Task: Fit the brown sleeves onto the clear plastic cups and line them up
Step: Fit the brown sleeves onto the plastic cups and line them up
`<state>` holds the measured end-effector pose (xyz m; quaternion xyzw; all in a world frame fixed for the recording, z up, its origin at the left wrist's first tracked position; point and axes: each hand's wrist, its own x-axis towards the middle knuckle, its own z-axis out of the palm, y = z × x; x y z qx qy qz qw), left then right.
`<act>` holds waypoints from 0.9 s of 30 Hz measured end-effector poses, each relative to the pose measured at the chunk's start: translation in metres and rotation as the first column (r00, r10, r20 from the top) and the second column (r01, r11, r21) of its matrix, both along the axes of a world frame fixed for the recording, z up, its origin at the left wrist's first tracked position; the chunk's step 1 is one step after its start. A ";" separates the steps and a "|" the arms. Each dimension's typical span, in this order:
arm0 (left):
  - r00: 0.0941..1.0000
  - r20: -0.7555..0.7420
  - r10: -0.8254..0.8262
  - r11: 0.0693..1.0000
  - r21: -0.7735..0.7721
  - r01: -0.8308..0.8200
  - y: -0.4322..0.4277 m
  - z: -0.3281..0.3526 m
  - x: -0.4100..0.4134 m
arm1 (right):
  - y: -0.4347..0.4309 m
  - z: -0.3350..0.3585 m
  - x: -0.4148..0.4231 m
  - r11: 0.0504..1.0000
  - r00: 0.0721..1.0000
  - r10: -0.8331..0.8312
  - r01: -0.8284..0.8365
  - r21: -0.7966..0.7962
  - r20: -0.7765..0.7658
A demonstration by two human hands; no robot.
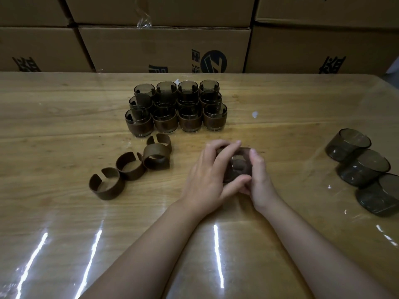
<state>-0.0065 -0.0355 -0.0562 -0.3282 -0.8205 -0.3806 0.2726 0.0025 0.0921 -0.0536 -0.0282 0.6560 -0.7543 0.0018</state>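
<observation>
Both hands hold one cup with a brown sleeve (237,167) at the table's middle. My left hand (207,180) curls over its left side and top. My right hand (257,175) grips its right side. Much of the cup is hidden by fingers. Several sleeved cups (177,108) stand in tidy rows at the back centre. Several loose brown split sleeves (129,167) lie to the left. Three bare smoky clear cups (364,167) lie on their sides at the right.
The wooden table (64,212) has a glossy clear cover with glare streaks. Stacked cardboard boxes (164,48) form a wall behind its far edge. A small white scrap (255,114) lies right of the rows.
</observation>
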 end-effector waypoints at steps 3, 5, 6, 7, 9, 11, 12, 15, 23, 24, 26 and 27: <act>0.994 0.095 -0.050 0.998 0.034 0.047 -0.004 -0.002 -0.001 | -0.001 -0.003 0.000 0.999 0.999 0.021 -0.022 0.033 0.026; 0.971 0.220 -0.094 0.992 0.103 0.073 -0.005 -0.002 -0.001 | -0.002 -0.006 0.000 0.996 1.000 0.010 -0.012 0.085 0.023; 0.957 0.273 -0.101 0.988 0.137 0.065 -0.006 -0.001 -0.001 | -0.003 -0.007 0.001 0.989 1.000 -0.013 0.013 0.150 -0.002; 0.946 0.311 -0.097 0.986 0.161 0.048 -0.006 -0.001 -0.002 | -0.003 -0.007 0.003 0.969 0.998 -0.040 0.051 0.241 -0.048; 0.923 0.371 -0.102 0.979 0.201 0.028 -0.006 -0.002 -0.003 | -0.004 -0.005 0.007 0.905 0.987 -0.063 0.120 0.409 -0.150; 0.877 0.459 -0.141 0.963 0.267 0.015 -0.008 -0.003 -0.005 | -0.005 -0.007 0.009 0.856 0.971 -0.049 0.161 0.491 -0.232; 0.845 0.510 -0.164 0.953 0.302 0.003 -0.008 -0.003 -0.006 | -0.005 -0.009 0.009 0.842 0.967 -0.039 0.167 0.512 -0.251; 0.761 0.610 -0.219 0.932 0.363 -0.022 -0.008 -0.001 -0.010 | -0.006 -0.010 0.009 0.804 0.959 -0.009 0.176 0.568 -0.285; 0.625 0.745 -0.235 0.897 0.414 -0.157 -0.012 0.003 -0.017 | -0.007 -0.004 0.013 0.622 0.840 0.183 0.303 0.722 -0.511; 0.591 0.761 -0.268 0.879 0.445 -0.173 -0.014 0.004 -0.018 | -0.007 -0.003 0.013 0.601 0.824 0.211 0.315 0.734 -0.526; 0.542 0.759 -0.361 0.809 0.544 -0.224 -0.017 0.005 -0.020 | -0.008 -0.001 0.013 0.557 0.782 0.264 0.354 0.751 -0.565; 0.527 0.748 -0.404 0.768 0.590 -0.249 -0.019 0.006 -0.021 | -0.007 -0.001 0.012 0.551 0.760 0.283 0.370 0.748 -0.585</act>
